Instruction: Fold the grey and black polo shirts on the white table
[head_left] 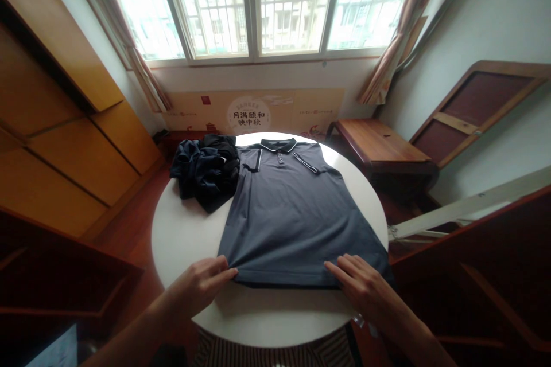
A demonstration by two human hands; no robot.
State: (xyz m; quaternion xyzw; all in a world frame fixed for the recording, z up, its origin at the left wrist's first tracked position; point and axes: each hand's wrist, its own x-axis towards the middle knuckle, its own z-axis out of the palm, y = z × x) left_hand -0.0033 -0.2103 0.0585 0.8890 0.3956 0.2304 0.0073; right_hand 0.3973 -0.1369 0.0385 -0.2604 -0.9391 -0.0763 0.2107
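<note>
A grey polo shirt (293, 212) lies flat on the round white table (185, 235), collar toward the window, sleeves folded in. My left hand (200, 284) is at the shirt's near left hem corner, fingers closed in a pinch on the fabric edge. My right hand (365, 287) rests on the near right part of the hem, fingers extended and close together, touching the cloth. A crumpled pile of dark clothes (206, 169) sits on the table to the left of the shirt's collar.
A low wooden bench (379, 146) stands beyond the table at the right. Wooden cabinets (64, 126) line the left wall. A large window (258, 6) with curtains is at the back. A wooden board (477, 109) leans on the right wall.
</note>
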